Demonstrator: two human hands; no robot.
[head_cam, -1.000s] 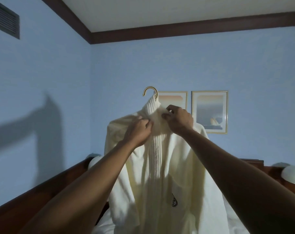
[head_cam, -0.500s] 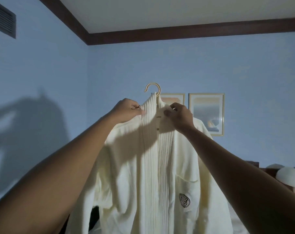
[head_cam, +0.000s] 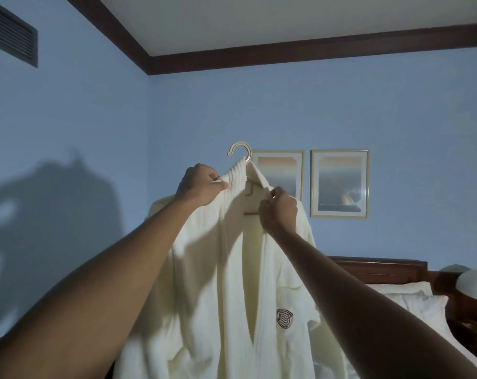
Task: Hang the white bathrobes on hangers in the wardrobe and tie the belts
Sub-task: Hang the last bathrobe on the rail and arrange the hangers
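Head view: white bathrobe point(head_cam: 270, 310) on a hanger point(head_cam: 242, 153), held up in front of a blue wall, above the bed point(head_cam: 412, 299). Left hand point(head_cam: 200, 187) pinching the ribbed collar just below the hook. Right hand point(head_cam: 279, 210) gripping the opposite lapel, beside the hanger's wooden bar. Front hanging open, dark emblem on chest pocket. Two framed pictures point(head_cam: 339, 183) behind.

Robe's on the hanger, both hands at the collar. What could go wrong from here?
The hanger hooks on nothing; only the left hand and right hand pinching the collar hold the bathrobe up, so loosening either may drop it. The front hangs open and no belt shows; it could slide off one shoulder.
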